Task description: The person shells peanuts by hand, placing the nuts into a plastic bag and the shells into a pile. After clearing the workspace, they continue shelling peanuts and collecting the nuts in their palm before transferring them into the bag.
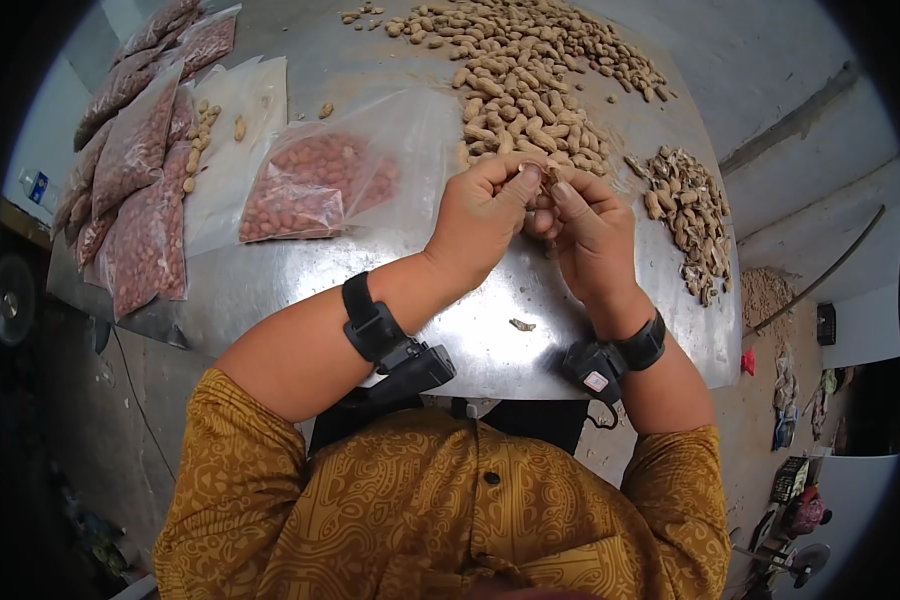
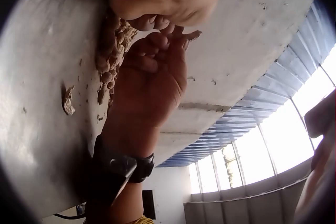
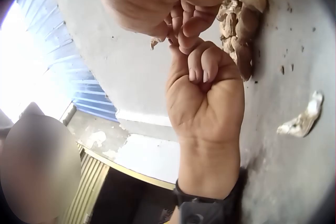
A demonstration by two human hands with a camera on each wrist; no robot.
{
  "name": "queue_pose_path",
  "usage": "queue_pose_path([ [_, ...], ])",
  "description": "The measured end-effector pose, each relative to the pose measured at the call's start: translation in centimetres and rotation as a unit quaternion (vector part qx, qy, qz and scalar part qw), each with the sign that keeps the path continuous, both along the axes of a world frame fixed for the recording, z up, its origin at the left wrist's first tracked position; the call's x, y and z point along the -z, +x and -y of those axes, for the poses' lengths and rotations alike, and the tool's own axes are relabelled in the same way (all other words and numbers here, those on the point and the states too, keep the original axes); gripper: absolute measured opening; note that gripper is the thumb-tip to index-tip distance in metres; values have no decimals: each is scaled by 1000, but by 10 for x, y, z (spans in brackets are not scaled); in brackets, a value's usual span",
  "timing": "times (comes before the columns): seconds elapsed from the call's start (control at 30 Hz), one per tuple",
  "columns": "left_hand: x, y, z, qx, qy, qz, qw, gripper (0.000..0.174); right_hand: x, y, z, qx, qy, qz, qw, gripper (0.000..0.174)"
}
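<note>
Both hands meet above the near edge of the metal table. A brown peanut shell sits between their fingertips, partly hidden by them. My right hand pinches it with thumb and curled fingers; a ragged bit of the shell pokes out in the right wrist view. My left hand grips from the other side, its thumb bent against the index finger close to the shell. Directly beyond the hands spreads a heap of unshelled peanuts. On the table below them lies a loose shell piece.
A pile of shells lies at the table's right edge. To the left, an open clear bag of red peanut kernels stands near a flat bag with several peanuts on it. More filled kernel bags are stacked at far left.
</note>
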State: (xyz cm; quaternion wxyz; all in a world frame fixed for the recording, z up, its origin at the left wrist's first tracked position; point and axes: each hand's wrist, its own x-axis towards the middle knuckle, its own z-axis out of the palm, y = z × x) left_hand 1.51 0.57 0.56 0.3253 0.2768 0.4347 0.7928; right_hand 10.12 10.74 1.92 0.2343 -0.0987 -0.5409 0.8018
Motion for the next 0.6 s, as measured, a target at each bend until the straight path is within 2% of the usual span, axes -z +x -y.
queue_pose_path([
  [0.1,7,-5,0,90,37,137,986,21,-9,6,1,27,139,12,990,17],
  [0.13,7,-6,0,107,34,172,979,20,-7,5,-2,50,242,-4,969,17],
  [0.2,7,-7,1,140,29,239,960,20,-4,3,-10,93,438,-37,894,16],
  [0.3,13,-14,1,206,89,346,911,18,-9,2,-7,116,569,-51,813,17],
  [0.4,6,-11,2,191,69,356,912,18,-9,1,-8,115,572,-80,808,18],
  [0.5,10,-13,1,197,69,364,908,15,-12,3,-8,98,546,-56,830,19],
  [0.6,6,-10,1,172,0,290,941,13,-8,5,-13,142,546,-47,825,21],
])
